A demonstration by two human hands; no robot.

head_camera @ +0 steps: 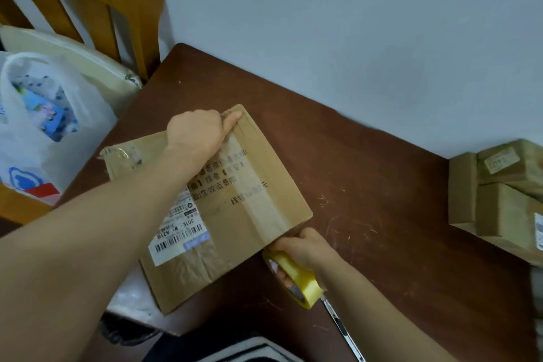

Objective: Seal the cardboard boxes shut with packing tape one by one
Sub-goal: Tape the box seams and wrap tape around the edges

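A flat cardboard box (252, 223) with a white shipping label and black print lies on the dark brown table (382, 214). A strip of clear tape (255, 197) runs along its top from the far edge to the near right edge. My left hand (199, 134) presses down on the far end of that strip, fingers flat on the box. My right hand (305, 250) grips a yellow roll of packing tape (296, 279) just below the box's near right edge, with the tape stretched from the roll onto the box.
Several small cardboard boxes (505, 200) are stacked at the table's right edge. A utility knife (340, 326) lies on the table under my right forearm. A white plastic bag (44, 132) sits on a wooden chair (138, 23) at the left. The wall is close behind.
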